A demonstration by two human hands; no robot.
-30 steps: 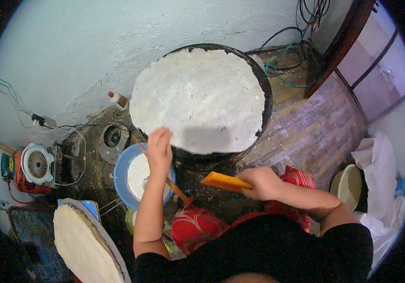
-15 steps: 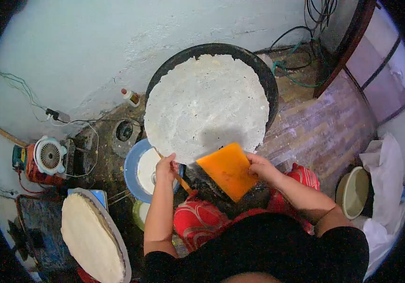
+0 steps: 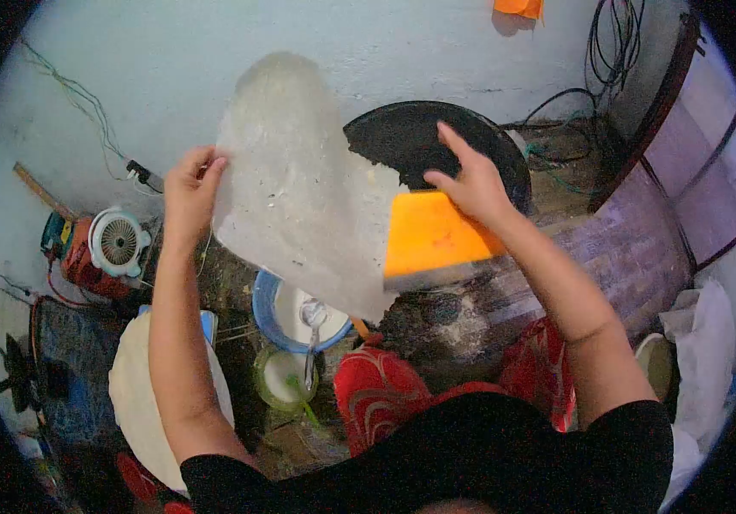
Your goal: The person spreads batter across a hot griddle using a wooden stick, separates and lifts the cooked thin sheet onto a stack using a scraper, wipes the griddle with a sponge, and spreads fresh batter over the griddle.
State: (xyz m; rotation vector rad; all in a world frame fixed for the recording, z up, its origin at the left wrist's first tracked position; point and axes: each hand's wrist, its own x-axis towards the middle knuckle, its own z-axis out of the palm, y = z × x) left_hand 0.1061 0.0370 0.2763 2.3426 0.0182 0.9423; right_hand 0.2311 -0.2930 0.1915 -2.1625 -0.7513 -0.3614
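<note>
Left grip (image 3: 192,193) pinches the pale sheet (image 3: 286,193), long axis steep, rounded end up; right grip (image 3: 470,184) holds scraper (image 3: 436,240).

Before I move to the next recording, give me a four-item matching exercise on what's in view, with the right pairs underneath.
Things
1. thin pale sheet
2. flat board
3. basin
4. round griddle

Colour or state
A. blue
B. at the fingers of the left hand
C. black
D. orange

Pairs: 1-B, 2-D, 3-A, 4-C
</note>
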